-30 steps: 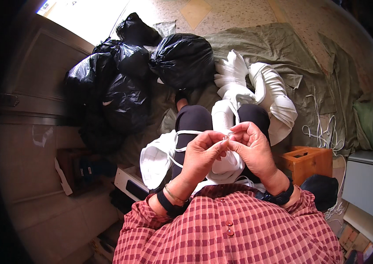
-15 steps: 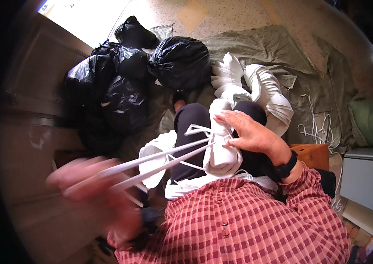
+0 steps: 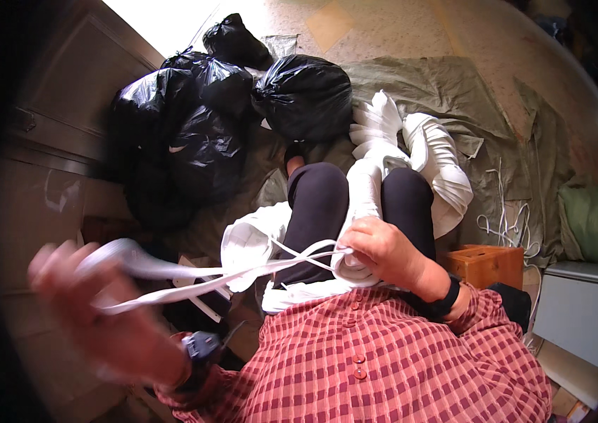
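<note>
- We see the white straps [image 3: 242, 275] stretched between the two hands, crossing above the left thigh [image 3: 317, 204]; their long axis runs sideways, dipping slightly toward the person on the left.
- At their right end the straps meet at the right hand [image 3: 387, 254]; toward the left they spread apart, the upper one bowing into a broad curve, the lower one straighter.
- We find the right hand with its fingers curled in and the thumb side toward the left, closed on the straps where they gather, over the near part of a white cloth roll [image 3: 364, 194].
- The left hand [image 3: 84, 289] is out at the left, blurred; we see bent fingers with the straps reaching them, but cannot tell how far it is closed or how firmly it grips.
- The white cloth roll lies between the thighs, its long axis running away from the body, its far end pointing forward and a little to the right.
- Beside the left thigh we see another white cloth piece [image 3: 246, 243]; beyond the right knee, a curved stack of white pieces [image 3: 447, 173] rests on the green sheet [image 3: 433, 81].
- Ahead, to the left, are black bags [image 3: 302, 99]; to the right, we see a wooden stool [image 3: 486, 264] and tangled white cord [image 3: 507, 222].
</note>
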The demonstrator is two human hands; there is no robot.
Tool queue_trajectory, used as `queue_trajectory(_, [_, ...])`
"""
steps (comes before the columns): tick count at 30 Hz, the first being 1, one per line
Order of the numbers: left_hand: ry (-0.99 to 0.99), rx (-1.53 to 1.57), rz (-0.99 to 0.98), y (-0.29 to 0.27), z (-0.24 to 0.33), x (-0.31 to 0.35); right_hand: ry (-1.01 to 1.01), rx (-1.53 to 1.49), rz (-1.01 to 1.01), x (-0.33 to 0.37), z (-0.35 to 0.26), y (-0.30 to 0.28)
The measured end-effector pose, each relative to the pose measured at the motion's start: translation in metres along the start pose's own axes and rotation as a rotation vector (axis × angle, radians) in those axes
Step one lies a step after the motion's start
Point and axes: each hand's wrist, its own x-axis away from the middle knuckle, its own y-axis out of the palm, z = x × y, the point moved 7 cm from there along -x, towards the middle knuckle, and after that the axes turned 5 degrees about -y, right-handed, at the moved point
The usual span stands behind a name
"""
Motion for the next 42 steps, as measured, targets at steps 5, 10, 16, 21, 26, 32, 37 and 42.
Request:
queue_trajectory(5, [-0.556,1.446,-0.933,0.165,0.147,0.084,-0.014,0.001,0.000,0.017,-0.012,0.005])
queue_trajectory(10, [-0.360,1.283,-1.157,0.206,0.212,0.124,0.016,0.062,-0.011,0.027,-0.015,-0.007])
queue_trajectory(16, [-0.808,1.370,-1.611,0.237,0.218,0.164,0.088,-0.092,-0.112,0.046,-0.015,-0.022])
queue_trajectory(21, [-0.525,1.253,-1.258,0.209,0.207,0.137,0.024,-0.253,-0.103,0.041,-0.033,-0.034])
queue_trajectory(26, [0.310,1.335,-0.988,0.154,0.230,0.116,-0.106,-0.147,0.019,0.002,-0.042,-0.041])
queue_trajectory(32, [0.294,1.199,-0.930,0.161,0.230,0.133,0.305,-0.262,0.084,0.009,0.028,-0.054])
queue_trajectory(37, [0.393,1.206,-0.805,0.150,0.229,0.127,0.335,0.180,-0.031,0.010,0.047,-0.031])
queue_trajectory(42, [0.453,1.139,-0.787,0.147,0.229,0.126,0.357,0.288,-0.155,0.002,0.056,-0.025])
